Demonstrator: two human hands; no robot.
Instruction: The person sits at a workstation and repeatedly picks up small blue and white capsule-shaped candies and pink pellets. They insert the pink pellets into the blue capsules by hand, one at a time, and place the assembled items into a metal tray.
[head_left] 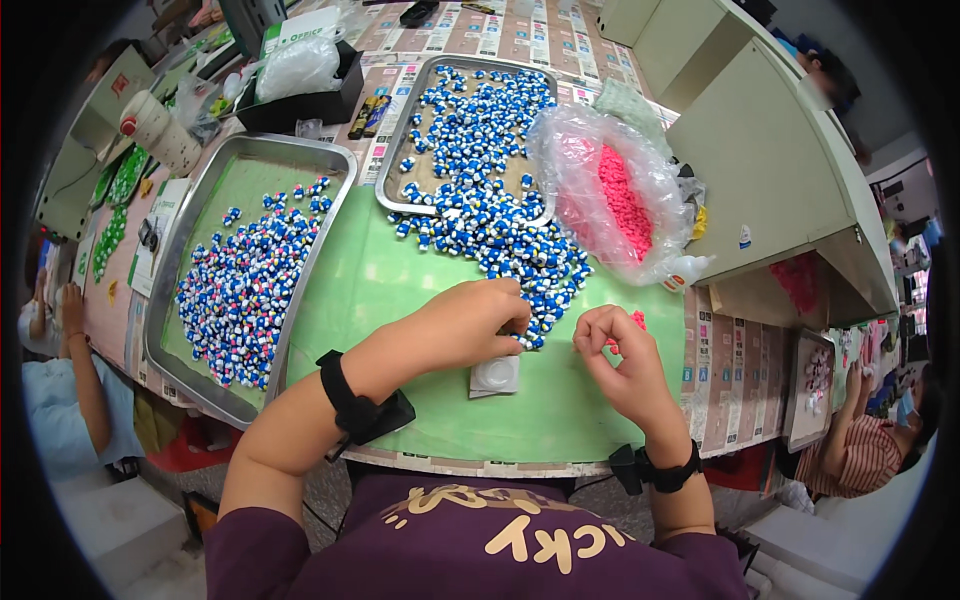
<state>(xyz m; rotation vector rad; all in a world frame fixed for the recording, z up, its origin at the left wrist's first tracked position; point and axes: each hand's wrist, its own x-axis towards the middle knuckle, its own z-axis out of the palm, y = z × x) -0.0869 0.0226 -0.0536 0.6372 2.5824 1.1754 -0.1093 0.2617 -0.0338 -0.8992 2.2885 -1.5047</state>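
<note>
A heap of small blue-and-white pieces (525,250) spills from a metal tray (383,178) onto the green mat (345,290). At the near end of that heap, my left hand (478,318) has its fingers curled together. Whatever they may grip is hidden. My right hand (625,362) is a little to the right, fingers pinched, with anything between the tips too small to name. Just beyond it lie a few small pink pieces (638,320) on the mat. Below my left fingertips, a small round clear dish (494,374) sits on a white square pad.
To the left stands another metal tray (345,180) of blue-and-white pieces with pink bits. An open plastic bag of pink pieces (625,205) lies at the right, beside a small white squeeze bottle (688,268) and a pale cabinet (765,150). Other people sit at both sides.
</note>
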